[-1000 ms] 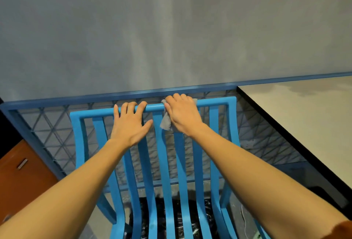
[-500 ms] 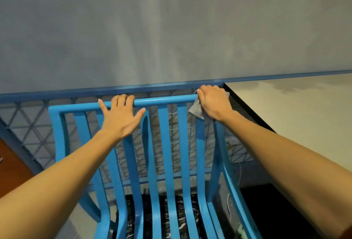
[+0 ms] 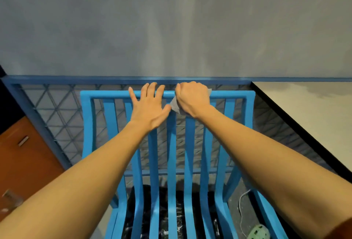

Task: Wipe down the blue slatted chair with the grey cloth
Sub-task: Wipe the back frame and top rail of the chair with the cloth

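The blue slatted chair (image 3: 172,153) stands in front of me, its back facing me, with its top rail across the middle of the view. My left hand (image 3: 149,106) lies flat on the top rail, fingers spread and draped over it. Just to its right, my right hand (image 3: 192,99) grips the grey cloth (image 3: 175,106) and wraps it over the top rail near the middle. Only a small corner of the cloth shows below my fingers and a sliver beside my knuckles.
A blue-framed wire mesh railing (image 3: 57,109) runs behind the chair under a grey wall. A pale table (image 3: 312,109) with a dark edge lies at the right. An orange cabinet (image 3: 24,158) is at the lower left. A white cable (image 3: 242,208) lies on the floor.
My right hand with the cloth has slid left along the top rail, from its right end to the middle, next to my left hand. The view has swung left.
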Available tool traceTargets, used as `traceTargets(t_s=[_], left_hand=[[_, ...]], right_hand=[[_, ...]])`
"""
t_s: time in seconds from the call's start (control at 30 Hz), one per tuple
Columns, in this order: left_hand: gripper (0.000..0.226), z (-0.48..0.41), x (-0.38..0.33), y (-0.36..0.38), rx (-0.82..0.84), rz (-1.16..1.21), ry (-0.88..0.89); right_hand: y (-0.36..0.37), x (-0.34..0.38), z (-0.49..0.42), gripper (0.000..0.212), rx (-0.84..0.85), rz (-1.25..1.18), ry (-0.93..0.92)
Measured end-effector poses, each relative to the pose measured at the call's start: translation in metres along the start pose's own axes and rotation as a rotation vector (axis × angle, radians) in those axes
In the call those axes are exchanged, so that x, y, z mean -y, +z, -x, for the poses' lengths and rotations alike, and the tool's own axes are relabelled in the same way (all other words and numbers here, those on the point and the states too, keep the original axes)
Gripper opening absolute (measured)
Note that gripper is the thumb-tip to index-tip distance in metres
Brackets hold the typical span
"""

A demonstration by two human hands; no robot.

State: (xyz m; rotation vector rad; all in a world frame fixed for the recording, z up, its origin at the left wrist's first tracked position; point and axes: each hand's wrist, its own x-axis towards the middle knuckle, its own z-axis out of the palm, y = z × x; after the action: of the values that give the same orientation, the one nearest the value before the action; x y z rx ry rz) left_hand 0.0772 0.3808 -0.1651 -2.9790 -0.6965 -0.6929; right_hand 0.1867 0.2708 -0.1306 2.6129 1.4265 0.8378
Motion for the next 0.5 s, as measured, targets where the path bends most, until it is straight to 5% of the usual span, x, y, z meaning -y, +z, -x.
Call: traceTargets(t_s=[0.27,0.5], left_hand=[[0.06,0.0,0.005,-0.011,0.059,0.113,-0.012],[0.071,0.002,0.003,-0.016,0.105,0.06,-0.006]], right_hand=[[0.022,0.019,-0.004,0.031,-0.227,-0.324,-0.101],[0.034,-0.008,0.014,0.039,-0.22,-0.267,-0.186]])
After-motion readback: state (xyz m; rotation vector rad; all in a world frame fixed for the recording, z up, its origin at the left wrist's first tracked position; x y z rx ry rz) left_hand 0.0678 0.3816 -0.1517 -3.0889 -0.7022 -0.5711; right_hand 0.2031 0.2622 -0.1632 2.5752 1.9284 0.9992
